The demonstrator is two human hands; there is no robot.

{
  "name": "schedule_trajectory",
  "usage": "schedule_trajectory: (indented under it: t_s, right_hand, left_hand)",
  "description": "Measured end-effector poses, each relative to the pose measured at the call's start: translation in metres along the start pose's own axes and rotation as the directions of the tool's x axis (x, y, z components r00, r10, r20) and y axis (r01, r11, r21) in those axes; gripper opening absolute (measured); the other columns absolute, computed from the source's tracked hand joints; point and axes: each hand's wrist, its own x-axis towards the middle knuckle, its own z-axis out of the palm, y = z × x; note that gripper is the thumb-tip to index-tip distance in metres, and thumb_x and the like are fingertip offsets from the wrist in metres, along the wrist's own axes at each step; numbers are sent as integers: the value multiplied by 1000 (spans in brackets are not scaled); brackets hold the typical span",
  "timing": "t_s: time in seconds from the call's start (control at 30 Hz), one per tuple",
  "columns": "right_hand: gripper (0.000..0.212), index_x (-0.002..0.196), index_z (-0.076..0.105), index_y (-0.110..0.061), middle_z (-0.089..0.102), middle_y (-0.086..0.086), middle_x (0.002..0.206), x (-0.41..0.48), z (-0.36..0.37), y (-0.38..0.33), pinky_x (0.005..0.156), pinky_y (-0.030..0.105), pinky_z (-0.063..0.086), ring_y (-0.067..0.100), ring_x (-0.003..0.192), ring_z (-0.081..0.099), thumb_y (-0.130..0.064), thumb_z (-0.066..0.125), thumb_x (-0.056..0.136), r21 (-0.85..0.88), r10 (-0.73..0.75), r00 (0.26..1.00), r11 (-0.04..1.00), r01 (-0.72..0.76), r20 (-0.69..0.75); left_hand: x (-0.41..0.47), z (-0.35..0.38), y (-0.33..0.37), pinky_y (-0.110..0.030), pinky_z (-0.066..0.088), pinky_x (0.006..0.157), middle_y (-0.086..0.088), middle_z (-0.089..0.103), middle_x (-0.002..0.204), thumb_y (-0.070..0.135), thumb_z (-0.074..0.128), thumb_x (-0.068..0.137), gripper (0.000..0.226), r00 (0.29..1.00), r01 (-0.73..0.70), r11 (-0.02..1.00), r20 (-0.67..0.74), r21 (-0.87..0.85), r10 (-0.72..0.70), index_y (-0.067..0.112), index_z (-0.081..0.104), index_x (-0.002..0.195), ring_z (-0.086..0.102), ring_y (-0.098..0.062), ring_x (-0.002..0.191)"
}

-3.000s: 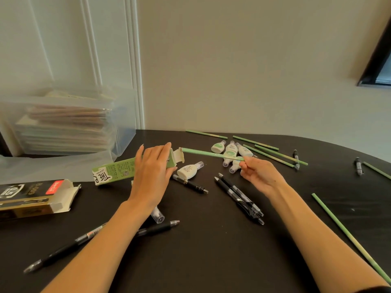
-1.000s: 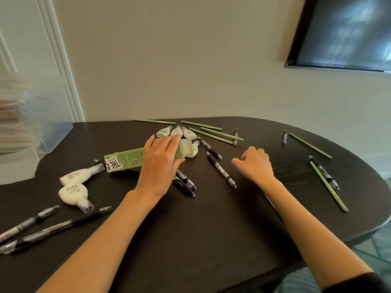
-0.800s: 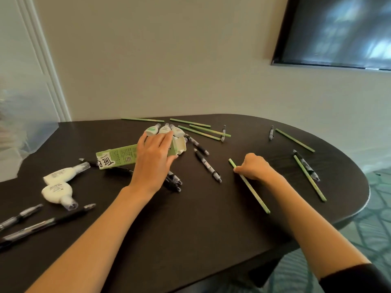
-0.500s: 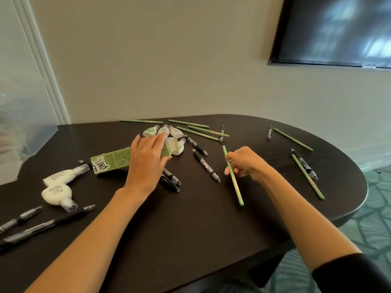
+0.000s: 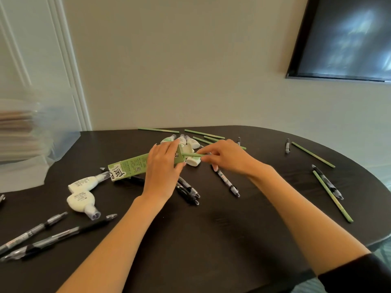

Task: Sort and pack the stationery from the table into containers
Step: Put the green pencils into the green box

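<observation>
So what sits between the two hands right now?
Head view: a green pencil bridges the gap into the green box's open end; a white correction tape lies just beside it.

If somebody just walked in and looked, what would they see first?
Probably the two hands in the middle of the dark table: the left hand holds a long green box while the right hand pinches a green pencil at its open end. More green pencils lie scattered to the right, and two white correction tapes sit to the left.
</observation>
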Motion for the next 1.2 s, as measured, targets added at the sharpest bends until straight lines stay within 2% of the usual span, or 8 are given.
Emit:
schedule_trajectory:
  t_s: [0.17,0.23,0.37,0.47,0.57,0.73,0.93,1.2]
  right_hand:
    - [24,99,59,-2,59,9,93,19,-6,-27,70,28,37,25,95,49,6,44,82,-550,-127,984,817,176,125]
    - [17,84,64,-4,62,9,81,25,-2,-34,65,29,40,23,83,55,6,63,71,-766,-359,931,581,275,62]
    - [28,54,64,-16,52,-1,44,41,-4,-37,61,23,45,19,47,52,-6,85,37,-842,-479,859,527,118,-180]
    - [25,66,67,-13,60,4,58,45,-11,-48,82,32,40,25,61,59,-18,87,51,-773,-418,820,633,-47,-392]
    - [25,113,58,-10,61,8,103,47,-14,-55,93,32,33,27,95,56,-21,54,90,-655,-244,893,752,-71,-377]
    - [27,113,58,-7,67,10,99,41,-2,-47,86,33,42,28,95,59,-20,50,90,-267,65,920,947,-179,-386]
    - [27,108,63,-8,63,14,112,24,9,29,80,33,46,31,99,59,-11,46,87,102,489,819,870,-482,-300]
    - [35,126,51,-5,46,16,132,19,23,125,100,36,36,30,125,36,-8,49,91,132,624,710,774,-619,-326]
  left_hand:
    - [0,-3,1,-47,35,106,-10,57,122,12,71,79,57,1000,8,999,-25,-36,-9,8,49,132,49,-27,117]
    - [2,-6,1,-46,35,107,-12,58,121,12,71,78,57,997,36,997,-59,-74,-41,5,50,131,50,-29,117]
    - [11,-17,1,-39,33,108,-10,54,126,13,70,80,60,978,151,974,-121,-171,-173,7,45,135,44,-25,121]
    - [15,-21,-1,-36,33,105,-12,54,126,11,69,80,58,967,175,966,-153,-190,-205,5,46,134,44,-27,120]
    - [17,-22,1,-37,34,105,-11,53,128,11,69,81,58,964,192,964,-150,-184,-220,5,46,134,44,-26,121]
    - [16,-21,1,-42,34,106,-13,54,127,11,69,81,58,966,183,970,-156,-159,-208,5,46,134,45,-28,120]
    - [23,-8,6,-44,29,110,-11,53,128,13,68,82,58,986,126,989,-100,-83,-134,6,45,135,45,-27,121]
    - [59,28,14,-51,37,102,-17,61,111,5,74,74,56,998,-26,993,-60,112,33,-1,54,126,55,-35,106]
